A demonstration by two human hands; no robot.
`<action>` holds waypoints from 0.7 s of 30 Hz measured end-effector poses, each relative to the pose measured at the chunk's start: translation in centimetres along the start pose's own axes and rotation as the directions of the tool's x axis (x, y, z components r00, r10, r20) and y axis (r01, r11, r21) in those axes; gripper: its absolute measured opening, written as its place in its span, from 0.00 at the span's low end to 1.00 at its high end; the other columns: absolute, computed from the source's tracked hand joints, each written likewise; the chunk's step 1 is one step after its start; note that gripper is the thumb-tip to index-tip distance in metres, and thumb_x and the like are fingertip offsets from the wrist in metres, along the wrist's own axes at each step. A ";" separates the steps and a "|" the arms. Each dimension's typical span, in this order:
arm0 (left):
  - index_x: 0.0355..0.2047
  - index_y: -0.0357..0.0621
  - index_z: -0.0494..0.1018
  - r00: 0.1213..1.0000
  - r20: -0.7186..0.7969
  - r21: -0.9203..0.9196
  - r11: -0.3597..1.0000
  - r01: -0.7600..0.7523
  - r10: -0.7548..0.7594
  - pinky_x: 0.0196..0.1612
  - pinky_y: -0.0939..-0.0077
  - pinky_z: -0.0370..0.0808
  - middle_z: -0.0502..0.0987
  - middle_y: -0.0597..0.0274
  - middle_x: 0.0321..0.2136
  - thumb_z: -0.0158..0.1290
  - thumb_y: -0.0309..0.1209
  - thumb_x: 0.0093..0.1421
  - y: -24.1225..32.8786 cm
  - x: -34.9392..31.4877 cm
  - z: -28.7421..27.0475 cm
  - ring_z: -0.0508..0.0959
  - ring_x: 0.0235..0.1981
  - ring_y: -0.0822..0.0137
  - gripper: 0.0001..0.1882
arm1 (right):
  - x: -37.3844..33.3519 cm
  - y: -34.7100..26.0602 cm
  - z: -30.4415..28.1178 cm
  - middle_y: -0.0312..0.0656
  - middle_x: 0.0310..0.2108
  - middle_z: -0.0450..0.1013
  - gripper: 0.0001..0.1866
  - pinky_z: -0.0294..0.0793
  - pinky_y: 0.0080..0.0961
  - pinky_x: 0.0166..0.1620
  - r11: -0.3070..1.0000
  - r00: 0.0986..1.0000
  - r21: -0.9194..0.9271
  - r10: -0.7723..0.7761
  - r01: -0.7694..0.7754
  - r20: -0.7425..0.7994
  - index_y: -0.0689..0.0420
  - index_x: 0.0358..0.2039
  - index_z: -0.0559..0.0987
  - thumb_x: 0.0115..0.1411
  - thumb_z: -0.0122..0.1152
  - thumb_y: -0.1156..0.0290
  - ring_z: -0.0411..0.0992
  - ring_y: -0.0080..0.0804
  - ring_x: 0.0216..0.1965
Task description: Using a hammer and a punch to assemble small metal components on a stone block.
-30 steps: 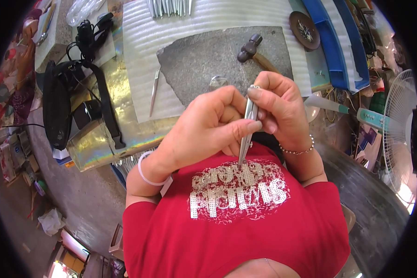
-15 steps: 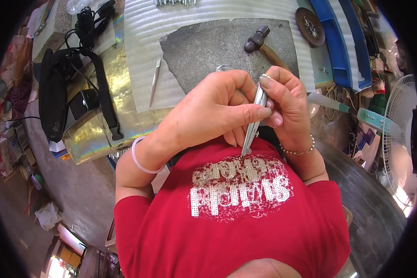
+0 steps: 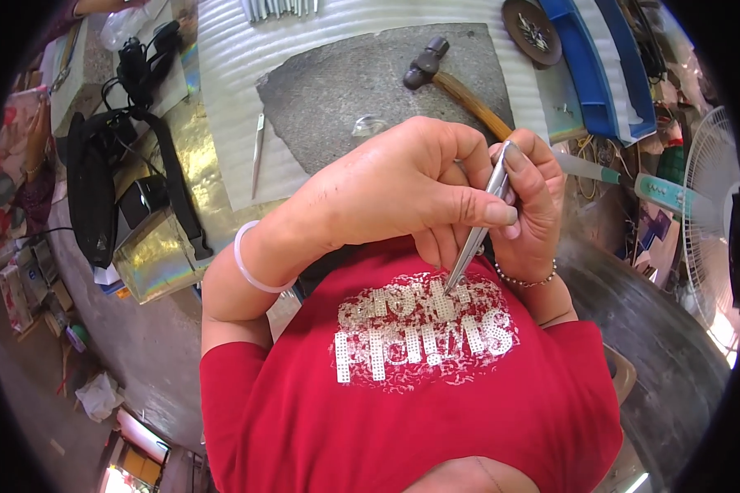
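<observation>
Slanting between the 2 hands, a slim silver tool [image 3: 469, 246] sits over the red shirt [image 3: 386, 431], its pointed end down toward the person. Each grip is narrow: the left hand [image 3: 427, 177] pinches the tool's middle, thumb on top, and the right hand [image 3: 538, 187] holds its upper end. Beyond, on the surface [image 3: 199, 140], a hammer [image 3: 467, 97] lies on a grey slab [image 3: 337, 99]; 1 slim silver piece [image 3: 257, 160] lies left, a brown dish [image 3: 520, 39] and blue tray [image 3: 588, 78] right.
</observation>
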State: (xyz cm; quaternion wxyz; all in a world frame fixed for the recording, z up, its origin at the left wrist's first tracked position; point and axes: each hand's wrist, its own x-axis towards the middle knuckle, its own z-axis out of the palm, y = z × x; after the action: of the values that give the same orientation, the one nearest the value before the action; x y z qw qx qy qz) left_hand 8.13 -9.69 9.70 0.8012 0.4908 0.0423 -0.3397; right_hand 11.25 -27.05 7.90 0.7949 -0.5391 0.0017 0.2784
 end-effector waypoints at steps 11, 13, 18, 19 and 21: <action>0.28 0.40 0.67 1.000 0.020 -0.011 1.000 -0.003 0.003 0.14 0.88 0.70 0.75 0.63 0.15 0.58 0.32 0.56 0.1 1.8 0.9 0.75 0.13 0.76 0.11 | -0.3 -0.3 -1.7 0.32 0.22 0.70 0.07 0.55 0.07 0.16 0.990 1.000 0.137 0.022 -0.023 0.012 0.58 0.29 0.71 0.61 0.53 0.69 0.60 0.09 0.14; 0.28 0.39 0.68 1.000 0.027 0.007 1.000 -0.005 0.005 0.14 0.88 0.70 0.75 0.63 0.15 0.58 0.31 0.56 -0.1 1.9 0.8 0.75 0.13 0.76 0.11 | -0.4 0.0 -1.7 0.31 0.22 0.69 0.07 0.55 0.08 0.16 0.990 1.000 0.144 0.010 -0.011 0.006 0.58 0.29 0.71 0.61 0.53 0.69 0.59 0.09 0.14; 0.27 0.39 0.68 0.999 0.046 0.045 0.999 0.000 -0.002 0.14 0.89 0.70 0.75 0.63 0.15 0.58 0.29 0.55 -0.2 1.4 0.4 0.74 0.13 0.77 0.10 | -0.8 0.7 -1.2 0.34 0.16 0.66 0.06 0.53 0.11 0.11 0.991 0.995 0.091 -0.099 0.102 -0.034 0.57 0.27 0.69 0.61 0.54 0.72 0.56 0.12 0.10; 0.27 0.39 0.68 0.999 0.049 0.051 0.999 0.009 -0.011 0.14 0.89 0.70 0.75 0.63 0.16 0.58 0.29 0.55 -0.3 1.2 0.3 0.74 0.13 0.77 0.10 | -0.8 0.9 -1.2 0.34 0.16 0.66 0.06 0.53 0.11 0.11 0.991 0.995 0.092 -0.094 0.096 -0.031 0.57 0.27 0.69 0.61 0.54 0.72 0.56 0.12 0.10; 0.27 0.39 0.68 0.999 0.042 0.051 0.999 0.018 -0.020 0.14 0.89 0.70 0.75 0.63 0.16 0.58 0.28 0.55 -0.7 0.8 0.3 0.75 0.13 0.77 0.10 | -1.0 1.2 -1.0 0.34 0.16 0.66 0.06 0.53 0.11 0.10 0.989 0.994 0.094 -0.113 0.111 0.013 0.57 0.28 0.69 0.61 0.54 0.73 0.57 0.12 0.10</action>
State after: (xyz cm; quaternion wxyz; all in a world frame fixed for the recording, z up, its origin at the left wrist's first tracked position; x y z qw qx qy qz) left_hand 8.23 -10.51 8.96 0.7860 0.5031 0.0216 -0.3587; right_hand 10.20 -28.05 6.71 0.8336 -0.4980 -0.0229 0.2379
